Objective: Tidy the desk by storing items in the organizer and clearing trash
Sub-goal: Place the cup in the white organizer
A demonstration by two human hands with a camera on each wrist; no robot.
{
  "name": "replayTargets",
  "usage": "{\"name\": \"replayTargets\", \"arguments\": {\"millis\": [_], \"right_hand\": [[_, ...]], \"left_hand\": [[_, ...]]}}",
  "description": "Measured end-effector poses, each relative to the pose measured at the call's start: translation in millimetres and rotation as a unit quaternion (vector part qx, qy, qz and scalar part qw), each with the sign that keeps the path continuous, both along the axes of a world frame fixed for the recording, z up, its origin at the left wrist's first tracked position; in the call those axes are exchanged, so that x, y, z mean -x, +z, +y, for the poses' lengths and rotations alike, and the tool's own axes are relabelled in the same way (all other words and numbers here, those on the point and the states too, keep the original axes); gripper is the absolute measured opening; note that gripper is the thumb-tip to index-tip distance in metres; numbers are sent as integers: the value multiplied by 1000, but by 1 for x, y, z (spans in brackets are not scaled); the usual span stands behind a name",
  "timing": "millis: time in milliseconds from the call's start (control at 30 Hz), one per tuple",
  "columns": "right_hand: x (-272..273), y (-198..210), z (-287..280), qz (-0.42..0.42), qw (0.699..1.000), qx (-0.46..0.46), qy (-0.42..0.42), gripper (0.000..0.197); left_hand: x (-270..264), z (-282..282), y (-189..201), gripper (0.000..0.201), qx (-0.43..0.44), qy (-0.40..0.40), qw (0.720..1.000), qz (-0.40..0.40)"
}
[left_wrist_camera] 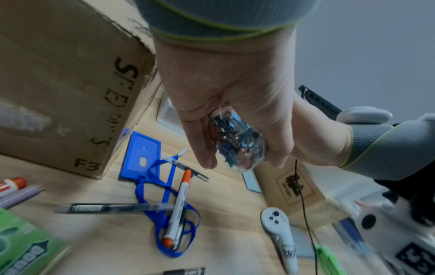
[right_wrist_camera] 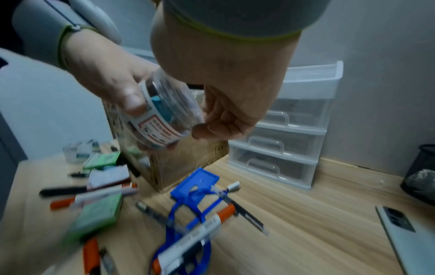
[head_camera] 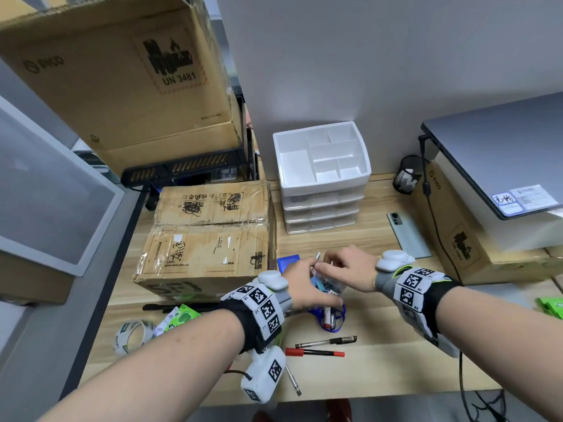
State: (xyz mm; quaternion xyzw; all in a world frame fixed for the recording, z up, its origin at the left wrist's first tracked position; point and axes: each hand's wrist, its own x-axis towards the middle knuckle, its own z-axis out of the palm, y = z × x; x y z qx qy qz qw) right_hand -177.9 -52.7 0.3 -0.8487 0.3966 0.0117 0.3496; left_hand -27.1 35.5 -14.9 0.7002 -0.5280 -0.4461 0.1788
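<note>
A clear round jar of coloured binder clips [head_camera: 327, 283] [left_wrist_camera: 235, 143] [right_wrist_camera: 162, 119] is held above the desk in front of me. My left hand [head_camera: 307, 269] [left_wrist_camera: 235, 163] grips its body, thumb on the labelled side. My right hand [head_camera: 335, 263] [right_wrist_camera: 204, 119] curls its fingers over the jar's upper end. The white organizer [head_camera: 323, 190] [right_wrist_camera: 289, 134] stands at the back against the wall, with a divided top tray and three shut drawers. Under the hands lie a blue badge holder [head_camera: 288, 260] [left_wrist_camera: 141, 156] [right_wrist_camera: 195, 184] with its lanyard and an orange-capped marker [left_wrist_camera: 179, 206] [right_wrist_camera: 207, 221].
A cardboard box [head_camera: 207, 236] sits left of the hands. A black pen [head_camera: 326, 341], a red pen [head_camera: 315, 352], a tape roll [head_camera: 131, 336] and a green packet [head_camera: 179, 316] lie near the front edge. A phone [head_camera: 408, 236] and a mesh cup [head_camera: 406, 175] are at the right.
</note>
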Motion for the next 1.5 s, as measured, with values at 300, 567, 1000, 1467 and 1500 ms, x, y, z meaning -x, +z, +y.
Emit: {"name": "replayTargets", "arguments": {"millis": [300, 567, 1000, 1467, 1500], "right_hand": [[-28, 34, -28, 22, 998, 13, -50, 55], [-50, 74, -66, -87, 990, 13, -110, 55], [-107, 93, -136, -144, 965, 141, -170, 59], [-137, 62, -181, 9, 963, 259, -68, 42], [-138, 59, -182, 17, 962, 265, -61, 41]], "left_hand": [[-11, -28, 44, 63, 51, 29, 998, -15], [-35, -72, 82, 50, 87, 119, 988, 54], [-72, -126, 97, 98, 134, 153, 975, -89], [-77, -148, 81, 77, 88, 65, 958, -265], [-77, -148, 80, 76, 88, 60, 956, -272]]}}
